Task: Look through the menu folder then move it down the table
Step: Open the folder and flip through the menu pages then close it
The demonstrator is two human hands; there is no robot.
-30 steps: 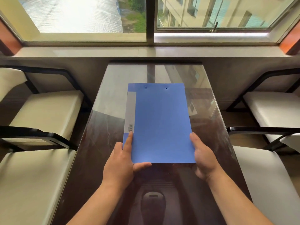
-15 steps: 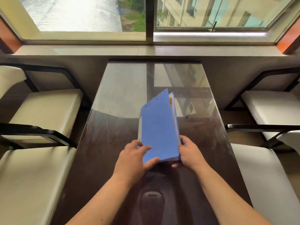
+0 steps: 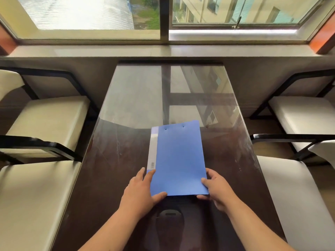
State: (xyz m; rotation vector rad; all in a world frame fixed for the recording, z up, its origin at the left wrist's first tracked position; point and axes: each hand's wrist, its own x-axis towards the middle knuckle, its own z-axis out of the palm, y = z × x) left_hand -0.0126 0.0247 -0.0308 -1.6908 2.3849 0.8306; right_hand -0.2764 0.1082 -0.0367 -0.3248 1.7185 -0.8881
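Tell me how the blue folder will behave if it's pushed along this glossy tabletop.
The blue folder lies closed and flat on the glossy table, so it will probably slide easily. It looks thin and likely light. The left hand and right hand at its near corners should limit twisting.

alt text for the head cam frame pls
Two bare hands, left hand and right hand, hold the near corners of a closed blue folder lying on a dark glossy table. Cream chairs flank it; a window beyond.
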